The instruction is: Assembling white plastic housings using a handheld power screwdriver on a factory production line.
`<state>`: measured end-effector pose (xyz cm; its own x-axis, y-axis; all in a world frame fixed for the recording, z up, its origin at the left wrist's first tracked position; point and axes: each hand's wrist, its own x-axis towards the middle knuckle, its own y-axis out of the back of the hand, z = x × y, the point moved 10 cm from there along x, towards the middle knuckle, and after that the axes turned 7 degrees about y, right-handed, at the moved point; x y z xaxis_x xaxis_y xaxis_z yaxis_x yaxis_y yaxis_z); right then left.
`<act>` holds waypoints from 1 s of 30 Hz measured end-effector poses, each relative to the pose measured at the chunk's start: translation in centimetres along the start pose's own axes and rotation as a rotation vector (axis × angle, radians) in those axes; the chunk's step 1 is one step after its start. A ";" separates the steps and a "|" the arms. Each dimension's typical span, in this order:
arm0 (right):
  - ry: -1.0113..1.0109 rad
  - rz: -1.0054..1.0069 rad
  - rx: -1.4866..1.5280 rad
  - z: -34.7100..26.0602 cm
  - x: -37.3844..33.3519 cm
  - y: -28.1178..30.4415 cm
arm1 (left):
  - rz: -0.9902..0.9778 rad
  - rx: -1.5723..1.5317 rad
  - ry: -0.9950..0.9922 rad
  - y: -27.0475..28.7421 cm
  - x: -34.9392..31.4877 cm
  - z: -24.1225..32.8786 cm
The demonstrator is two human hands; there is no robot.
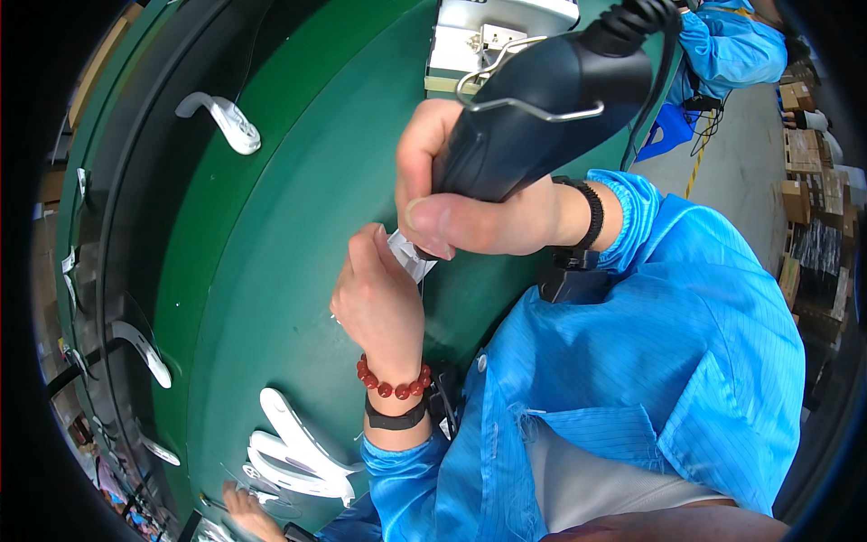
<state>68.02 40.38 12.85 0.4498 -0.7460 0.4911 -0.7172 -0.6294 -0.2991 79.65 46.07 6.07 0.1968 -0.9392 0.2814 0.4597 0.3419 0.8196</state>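
My right hand (pixel 488 203) is wrapped round a black electric screwdriver (pixel 551 104) with a wire hanging hook and a coiled cord. The tool's tip points down at a small white plastic part (pixel 411 256). My left hand (pixel 377 294) pinches that part over the green bench, its fingers closed. The right hand hides where tip and part meet. Nearer the lower edge, several curved white plastic pieces (pixel 293 438) lie in a pile on the bench.
Single white curved pieces, one far left (pixel 237 131), lie along the dark conveyor belt (pixel 135 199). A white power box with a socket (pixel 501 38) stands at the back. A co-worker's hand (pixel 251 513) reaches in at lower left; another person's blue sleeve (pixel 731 45) shows at upper right.
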 end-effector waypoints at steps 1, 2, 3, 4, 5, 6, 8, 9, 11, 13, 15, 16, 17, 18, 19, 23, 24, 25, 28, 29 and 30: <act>-0.002 -0.004 0.000 0.2 -0.1 -0.5 | 0.010 -0.025 0.015 0.4 -0.1 -0.4; -0.006 -0.014 -0.016 0.4 -0.1 -1.0 | 0.019 -0.051 0.030 0.7 -0.2 -0.7; -0.008 -0.021 -0.032 0.7 -0.2 -1.5 | 0.021 -0.051 0.031 0.9 -0.4 -1.1; -0.008 -0.022 -0.033 1.0 -0.3 -1.8 | 0.029 -0.076 0.039 1.1 -0.6 -1.4; -0.005 -0.018 -0.047 1.3 -0.3 -2.0 | 0.036 -0.101 0.048 1.3 -0.7 -1.8; -0.003 -0.014 -0.060 1.6 -0.3 -2.3 | 0.037 -0.102 0.048 1.5 -0.8 -2.1; -0.008 -0.012 -0.066 2.2 -0.3 -2.8 | 0.032 -0.094 0.045 1.7 -1.1 -2.7; -0.012 -0.010 -0.072 2.4 -0.2 -3.0 | 0.032 -0.094 0.044 1.9 -1.2 -2.9; -0.025 -0.013 -0.097 2.7 -0.2 -3.5 | 0.021 -0.087 0.050 2.1 -1.4 -3.5; -0.037 -0.014 -0.124 3.0 -0.2 -3.9 | 0.022 -0.083 0.041 2.3 -1.6 -3.9; -0.035 -0.021 -0.120 3.3 -0.2 -4.4 | 0.025 -0.077 0.035 2.6 -1.7 -4.2; -0.034 -0.022 -0.119 3.5 -0.2 -4.7 | 0.014 -0.085 0.049 2.7 -1.8 -4.6; -0.010 -0.021 -0.092 3.2 -0.1 -5.0 | 0.002 -0.092 0.063 2.8 -1.9 -4.9; 0.017 -0.019 -0.068 2.9 0.0 -5.1 | 0.003 -0.091 0.061 3.0 -1.8 -5.0; 0.019 -0.019 -0.067 2.8 0.2 -5.2 | -0.006 -0.141 -0.002 3.4 -1.7 -4.6; 0.073 0.065 -0.028 1.7 1.2 -4.7 | -0.031 -0.273 -0.185 4.6 -1.4 -4.3; 0.113 0.060 -0.032 1.2 1.5 -4.8 | -0.032 -0.271 -0.186 4.9 -1.5 -4.4; 0.153 0.056 -0.035 0.7 1.8 -5.0 | -0.069 -0.292 -0.158 4.9 -1.5 -4.8; 0.155 0.066 -0.015 1.1 1.9 -5.8 | -0.112 -0.335 -0.094 5.2 -1.7 -5.4; 0.157 0.074 -0.006 1.2 1.8 -6.1 | -0.118 -0.360 -0.058 5.3 -1.7 -5.8; 0.156 0.074 -0.005 1.3 1.7 -6.4 | -0.118 -0.359 -0.057 5.4 -1.8 -6.0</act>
<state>74.12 42.86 14.55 0.3077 -0.7471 0.5892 -0.7482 -0.5725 -0.3353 86.92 49.79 6.98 0.0799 -0.9697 0.2310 0.7526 0.2106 0.6238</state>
